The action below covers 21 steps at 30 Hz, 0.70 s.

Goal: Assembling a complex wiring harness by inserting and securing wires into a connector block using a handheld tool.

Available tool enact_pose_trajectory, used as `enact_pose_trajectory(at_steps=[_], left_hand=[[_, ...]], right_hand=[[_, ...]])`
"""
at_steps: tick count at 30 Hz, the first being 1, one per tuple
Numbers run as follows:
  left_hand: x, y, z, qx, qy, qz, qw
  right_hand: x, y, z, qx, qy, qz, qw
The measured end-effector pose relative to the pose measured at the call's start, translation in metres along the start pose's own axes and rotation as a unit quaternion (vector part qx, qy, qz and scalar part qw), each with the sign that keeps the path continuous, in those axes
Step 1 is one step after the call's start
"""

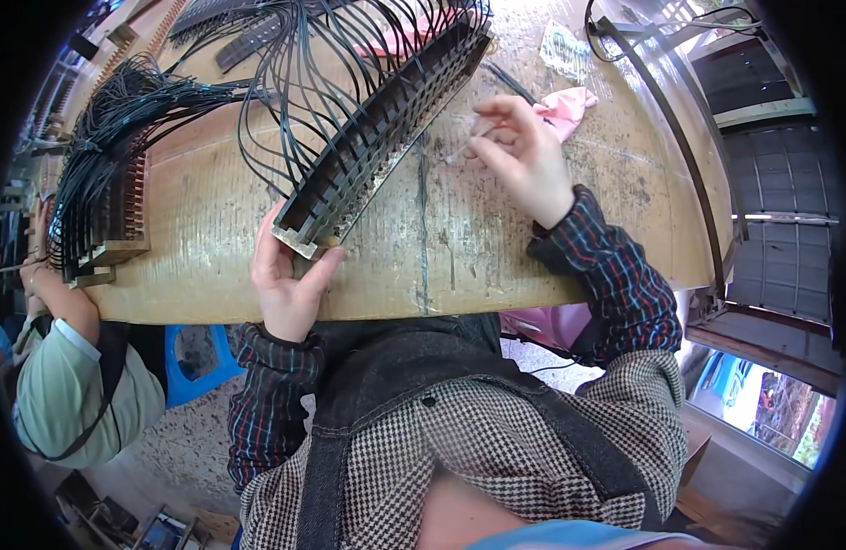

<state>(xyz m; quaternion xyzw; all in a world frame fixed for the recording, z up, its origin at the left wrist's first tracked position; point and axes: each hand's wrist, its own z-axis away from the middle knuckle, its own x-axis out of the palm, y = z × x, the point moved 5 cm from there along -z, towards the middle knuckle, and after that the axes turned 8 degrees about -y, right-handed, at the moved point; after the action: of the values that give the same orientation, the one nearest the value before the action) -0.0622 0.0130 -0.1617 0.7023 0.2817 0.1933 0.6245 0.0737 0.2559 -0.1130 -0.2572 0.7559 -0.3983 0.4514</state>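
Observation:
A long, narrow rack [299, 246] lies slantwise on the table, running from near left to far right. Black cables [304, 87] come out of its slots in a row and loop away to the far left. My left hand [290, 295] grips the rack's near end, thumb on the right side and fingers on the left. To the right of the rack, my right hand [530, 163] is raised over the table, apart from it. Its thumb and index finger come together in a pinch; whatever lies between them is too small to make out.
Beside a second rack [125, 206], a thick bundle of black cables [120, 110] covers the table's left side. A pink cloth [567, 110] and a small clear bag [566, 50] lie at far right. A co-worker's arm [61, 293] rests at the left edge.

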Motion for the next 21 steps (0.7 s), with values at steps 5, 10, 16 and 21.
enact_pose_trajectory(at_steps=[5,10,16,21], left_hand=[[-0.001,0.001,0.001,-0.011,0.004,0.028,1.000],[0.002,0.002,0.002,-0.019,0.004,0.024,1.000],[0.000,-0.002,0.006,-0.037,0.014,0.028,0.999],[-0.002,-0.002,0.005,-0.042,0.002,0.013,0.999]], right_hand=[[-0.014,0.003,0.013,0.064,-0.124,0.231,0.963],[-0.002,-0.006,0.004,0.004,-0.096,0.302,0.948],[0.016,-0.009,-0.014,-0.085,-0.046,0.327,0.940],[0.019,-0.009,-0.015,-0.130,-0.024,0.355,0.926]])
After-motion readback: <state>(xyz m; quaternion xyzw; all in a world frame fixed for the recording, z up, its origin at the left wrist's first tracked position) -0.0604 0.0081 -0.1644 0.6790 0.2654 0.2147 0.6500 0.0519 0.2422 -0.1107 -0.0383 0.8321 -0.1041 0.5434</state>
